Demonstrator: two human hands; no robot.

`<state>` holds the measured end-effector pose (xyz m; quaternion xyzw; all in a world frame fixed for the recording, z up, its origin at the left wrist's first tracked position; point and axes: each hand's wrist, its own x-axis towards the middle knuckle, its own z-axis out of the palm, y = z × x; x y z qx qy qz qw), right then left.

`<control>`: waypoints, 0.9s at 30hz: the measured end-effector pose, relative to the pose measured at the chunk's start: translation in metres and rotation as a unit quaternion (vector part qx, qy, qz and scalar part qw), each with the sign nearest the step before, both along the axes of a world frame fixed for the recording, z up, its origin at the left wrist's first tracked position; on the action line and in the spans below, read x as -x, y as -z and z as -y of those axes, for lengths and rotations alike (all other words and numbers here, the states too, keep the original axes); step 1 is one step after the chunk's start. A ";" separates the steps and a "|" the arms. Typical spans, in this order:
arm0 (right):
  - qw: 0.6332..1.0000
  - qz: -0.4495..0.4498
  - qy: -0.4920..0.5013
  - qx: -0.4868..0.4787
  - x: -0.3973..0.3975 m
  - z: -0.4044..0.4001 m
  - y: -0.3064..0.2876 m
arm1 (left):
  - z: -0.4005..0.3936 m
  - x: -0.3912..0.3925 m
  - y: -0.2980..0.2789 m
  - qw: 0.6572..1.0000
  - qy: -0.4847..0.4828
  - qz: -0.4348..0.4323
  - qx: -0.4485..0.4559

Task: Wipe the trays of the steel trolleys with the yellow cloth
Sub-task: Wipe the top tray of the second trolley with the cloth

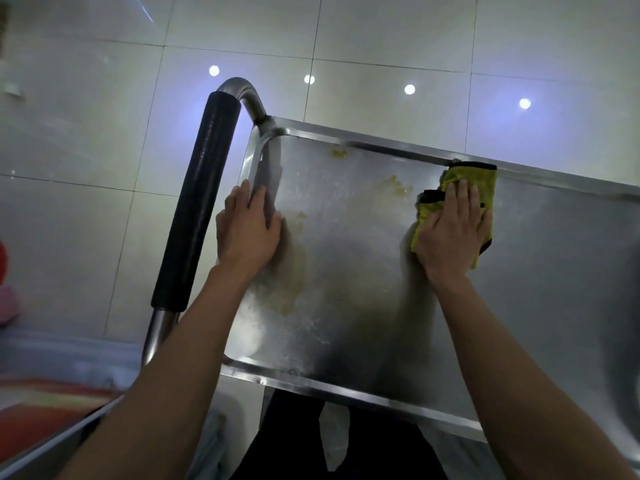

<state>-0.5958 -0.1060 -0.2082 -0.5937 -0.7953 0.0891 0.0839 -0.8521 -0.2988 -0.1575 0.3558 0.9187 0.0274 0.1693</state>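
Note:
The steel trolley's top tray (363,271) fills the middle of the head view, smeared with yellowish stains near its far and left parts. A yellow cloth with black trim (481,183) lies on the tray by the far rim. My right hand (453,233) presses flat on the cloth with straight fingers. Over at the tray's left rim, my left hand (247,230) rests with its fingers laid along the raised edge.
The trolley's push handle (197,206), a steel tube with a black foam grip, runs along the left of the tray. Glossy tiled floor (381,39) with light reflections lies beyond. A red and pink object (7,296) sits at the far left.

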 end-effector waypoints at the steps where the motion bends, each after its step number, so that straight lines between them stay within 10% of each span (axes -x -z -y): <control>1: 1.000 0.002 -0.003 -0.004 0.004 0.001 0.001 | 0.000 0.000 0.001 1.000 -0.001 -0.001 0.001; 27: 0.919 0.000 -0.384 0.088 0.233 0.070 -0.020 | 0.011 0.003 0.006 0.999 -0.011 -0.004 -0.044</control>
